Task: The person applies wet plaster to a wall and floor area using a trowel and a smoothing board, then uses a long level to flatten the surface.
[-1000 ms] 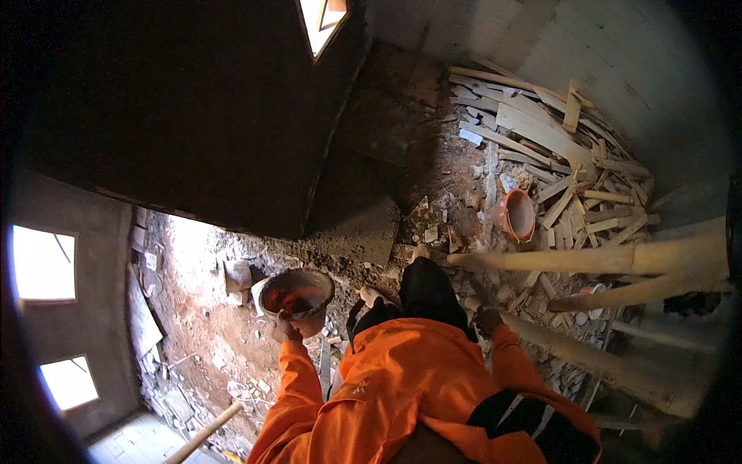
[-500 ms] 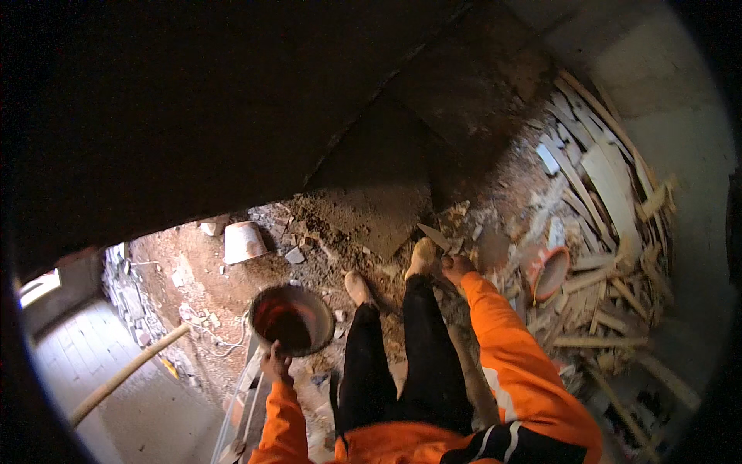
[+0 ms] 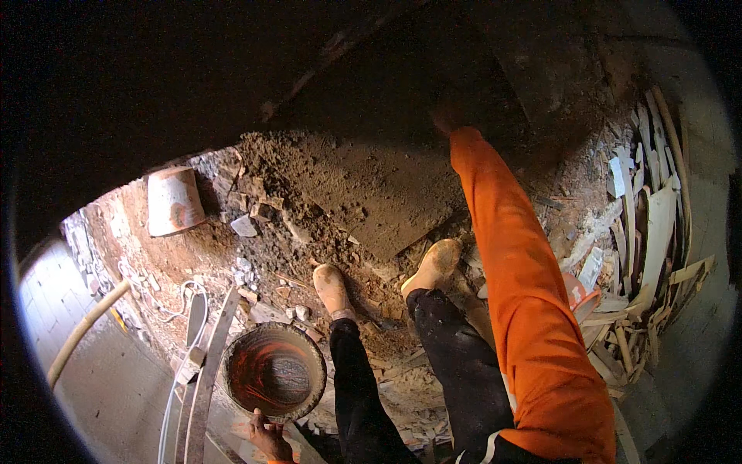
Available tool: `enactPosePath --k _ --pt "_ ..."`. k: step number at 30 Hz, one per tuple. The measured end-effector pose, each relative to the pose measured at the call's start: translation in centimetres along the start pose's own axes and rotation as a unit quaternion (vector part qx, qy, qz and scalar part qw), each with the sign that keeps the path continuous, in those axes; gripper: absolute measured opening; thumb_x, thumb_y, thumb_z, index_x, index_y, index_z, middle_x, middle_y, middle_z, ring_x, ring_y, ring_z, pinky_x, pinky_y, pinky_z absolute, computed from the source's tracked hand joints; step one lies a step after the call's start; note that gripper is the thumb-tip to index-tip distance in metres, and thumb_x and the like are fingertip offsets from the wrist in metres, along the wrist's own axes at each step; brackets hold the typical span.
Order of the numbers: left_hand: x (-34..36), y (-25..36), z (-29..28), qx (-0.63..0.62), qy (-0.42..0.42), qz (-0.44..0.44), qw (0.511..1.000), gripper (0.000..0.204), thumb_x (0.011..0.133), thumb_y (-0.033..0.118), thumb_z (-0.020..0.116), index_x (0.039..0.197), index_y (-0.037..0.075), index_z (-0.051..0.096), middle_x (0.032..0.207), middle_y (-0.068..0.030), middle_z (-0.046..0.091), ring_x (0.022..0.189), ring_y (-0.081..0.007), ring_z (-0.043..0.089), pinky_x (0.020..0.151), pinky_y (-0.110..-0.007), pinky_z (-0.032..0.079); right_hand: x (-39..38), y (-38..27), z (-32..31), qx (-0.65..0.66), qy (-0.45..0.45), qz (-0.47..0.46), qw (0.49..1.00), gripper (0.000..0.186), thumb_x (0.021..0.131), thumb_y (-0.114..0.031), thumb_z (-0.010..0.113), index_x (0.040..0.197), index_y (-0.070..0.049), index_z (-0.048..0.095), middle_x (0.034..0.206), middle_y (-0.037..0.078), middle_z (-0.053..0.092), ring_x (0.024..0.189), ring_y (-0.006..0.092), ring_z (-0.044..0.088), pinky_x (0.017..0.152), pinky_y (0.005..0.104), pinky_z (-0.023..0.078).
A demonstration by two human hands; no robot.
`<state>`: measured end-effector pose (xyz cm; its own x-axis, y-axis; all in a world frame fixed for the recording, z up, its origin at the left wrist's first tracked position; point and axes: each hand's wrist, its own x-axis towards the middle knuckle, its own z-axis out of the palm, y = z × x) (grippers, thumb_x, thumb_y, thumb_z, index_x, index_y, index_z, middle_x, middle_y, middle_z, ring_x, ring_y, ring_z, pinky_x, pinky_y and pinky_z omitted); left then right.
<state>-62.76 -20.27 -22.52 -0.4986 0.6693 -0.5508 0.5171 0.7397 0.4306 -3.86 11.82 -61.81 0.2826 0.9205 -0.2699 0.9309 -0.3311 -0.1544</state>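
My left hand (image 3: pixel 267 437) grips the near rim of a round, mortar-crusted bucket (image 3: pixel 272 371) that is reddish inside and holds little, if anything. My right arm in an orange sleeve stretches up and forward; my right hand (image 3: pixel 449 116) is dim and blurred against the dark, rough concrete surface (image 3: pixel 379 77), so what it holds and whether its fingers are closed cannot be seen. My two dusty boots (image 3: pixel 435 267) stand amid dirt and rubble, with a broad dirt-covered slab (image 3: pixel 363 193) just ahead of them.
A pale bucket (image 3: pixel 174 199) lies at the upper left. Wood scraps (image 3: pixel 657 232) pile up at the right, near an orange pail (image 3: pixel 580 298). Planks (image 3: pixel 210 363), a pale cable and a pole (image 3: pixel 85 329) are at the lower left. Dark concrete overhangs the top.
My right arm has swung forward and up into the shadow; the trowel seen by that hand earlier is now indiscernible. The view has tilted, and my left hand stays on the bucket.
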Motion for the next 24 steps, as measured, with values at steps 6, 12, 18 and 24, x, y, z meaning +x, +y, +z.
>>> enactPosePath --k 6,12,18,24 --pt "0.4 3.3 1.4 -0.219 0.161 -0.282 0.92 0.025 0.079 0.03 0.066 0.092 0.012 0.052 0.084 -0.0007 0.052 0.065 -0.0139 0.05 0.059 -0.026 0.043 -10.2 -12.3 1.8 0.175 -0.131 -0.177 0.96 0.04 0.083 -0.023 0.052 0.113 0.002 0.054 0.088 0.025 0.059 0.08 0.032 0.059 0.077 0.0444 0.046" --pt "0.6 3.0 1.1 -0.27 0.151 -0.252 0.917 0.024 0.08 0.029 0.066 0.087 0.012 0.052 0.082 0.0009 0.052 0.067 -0.0126 0.049 0.058 -0.024 0.042 -21.9 -18.4 -1.8 0.3 -0.222 -0.157 0.915 0.052 0.087 -0.022 0.052 0.132 -0.006 0.03 0.118 0.02 0.053 0.101 0.0298 0.056 0.081 0.0455 0.044" --pt "1.4 2.5 1.1 -0.285 0.125 -0.254 0.916 0.023 0.082 0.029 0.063 0.092 0.011 0.052 0.082 0.0001 0.052 0.069 -0.013 0.05 0.059 -0.026 0.042 -23.1 -20.2 2.3 0.222 -0.184 -0.071 0.955 0.052 0.089 -0.017 0.047 0.135 -0.003 0.027 0.115 0.022 0.05 0.096 0.0343 0.052 0.075 0.042 0.043" --pt "1.8 -0.3 0.2 -0.284 0.137 -0.269 0.91 0.027 0.083 0.031 0.062 0.097 0.01 0.051 0.079 0.0001 0.051 0.065 -0.0122 0.05 0.059 -0.029 0.043 -25.7 -25.0 5.9 0.371 -0.104 -0.203 0.9 0.054 0.089 -0.013 0.045 0.137 0.0 0.023 0.126 0.023 0.046 0.108 0.038 0.048 0.092 0.0412 0.039"
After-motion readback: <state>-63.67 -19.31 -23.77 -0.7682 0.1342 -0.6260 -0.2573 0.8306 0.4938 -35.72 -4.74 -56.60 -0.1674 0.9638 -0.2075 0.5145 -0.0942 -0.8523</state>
